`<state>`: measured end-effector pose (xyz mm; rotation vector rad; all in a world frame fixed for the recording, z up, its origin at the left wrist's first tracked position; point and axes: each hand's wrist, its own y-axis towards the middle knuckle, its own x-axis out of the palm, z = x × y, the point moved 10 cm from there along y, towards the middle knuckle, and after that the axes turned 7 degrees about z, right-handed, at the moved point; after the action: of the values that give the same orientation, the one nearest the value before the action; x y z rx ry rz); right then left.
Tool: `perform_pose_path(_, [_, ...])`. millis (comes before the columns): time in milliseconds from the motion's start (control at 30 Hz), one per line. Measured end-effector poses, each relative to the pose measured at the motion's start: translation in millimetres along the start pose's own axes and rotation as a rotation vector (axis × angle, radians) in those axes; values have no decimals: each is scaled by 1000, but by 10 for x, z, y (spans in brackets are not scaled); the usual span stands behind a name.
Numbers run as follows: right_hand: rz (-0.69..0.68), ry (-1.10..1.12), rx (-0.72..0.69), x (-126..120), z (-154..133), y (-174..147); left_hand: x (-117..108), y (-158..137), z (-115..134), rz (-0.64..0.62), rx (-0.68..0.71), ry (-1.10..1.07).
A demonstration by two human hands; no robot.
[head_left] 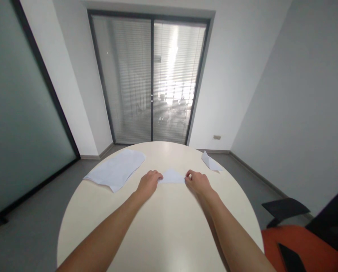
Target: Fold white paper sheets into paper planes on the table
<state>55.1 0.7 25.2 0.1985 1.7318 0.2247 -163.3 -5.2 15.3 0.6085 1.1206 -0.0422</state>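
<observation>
A small folded sheet of white paper, roughly triangular with its peak pointing away from me, lies flat on the round table. My left hand has its fingers closed at the paper's left corner. At the right corner, the curled fingers of my right hand pinch the paper's edge. Both corners are partly hidden under the fingers.
The cream table has a curved edge. Larger white sheets lie at its left, and a folded paper piece rests near the right edge. An orange chair with black armrests stands at the right. Glass doors are beyond.
</observation>
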Motion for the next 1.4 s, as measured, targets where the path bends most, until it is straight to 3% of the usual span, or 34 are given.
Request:
perform_pose_path(133, [80, -37, -63, -130, -102, 2, 73, -5, 56, -48, 68, -8])
perform_pose_path(267, [98, 206, -432, -92, -568, -131, 76, -11, 105, -40, 109, -16])
perform_pose_path(367, [-55, 307, -615, 127, -886, -317, 55, -18, 140, -34, 124, -4])
perform_pose_path(533, [-295, 281, -462, 477, -892, -368, 3, -26, 171, -46, 100, 8])
perform_pose_path(900, [-324, 189, -211, 499, -401, -205, -55, -34, 235, -58, 79, -27])
perform_pose_path(1100, [-243, 214, -277, 413, -335, -167, -73, -28, 273, -51, 106, 26])
perform_pose_path(1400, [-24, 243, -442, 69, -423, -120, -79, -30, 225, -60, 54, 9])
